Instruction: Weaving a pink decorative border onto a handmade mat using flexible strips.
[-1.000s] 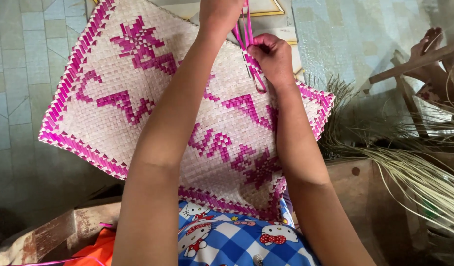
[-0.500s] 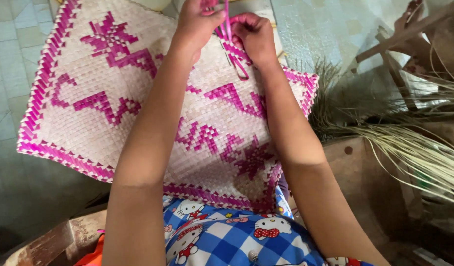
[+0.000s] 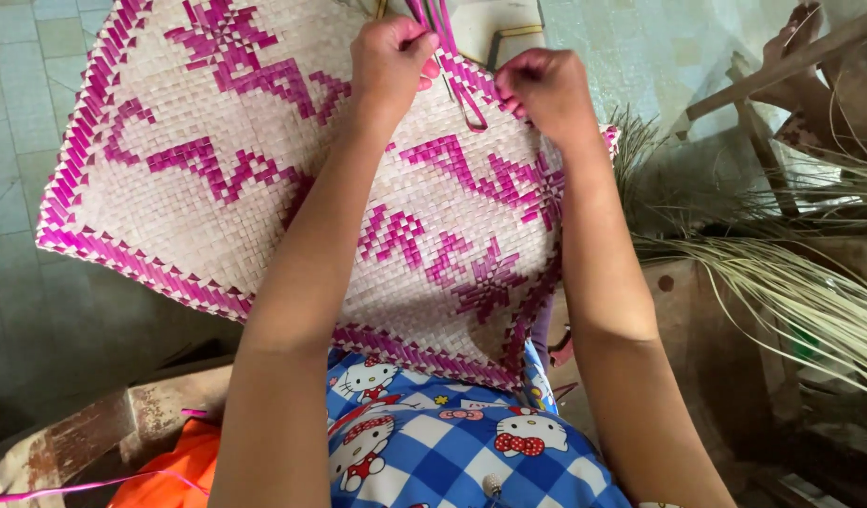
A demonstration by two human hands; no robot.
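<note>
Woven mat [image 3: 264,188], pale w/ pink pattern & pink border, lies across the person's lap, far edge near top of view. Left hand [image 3: 391,61] fists pink strips [image 3: 443,23] at that edge; right hand [image 3: 546,89] pinches a pink loop [image 3: 471,103] beside it. Tiled floor [image 3: 20,113] open on left; dry straw bundle [image 3: 791,282] crowds right.

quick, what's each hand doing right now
Left hand: closed on pink strips at the woven mat edge.
Right hand: closed, pinching the mat's pink edge.
</note>
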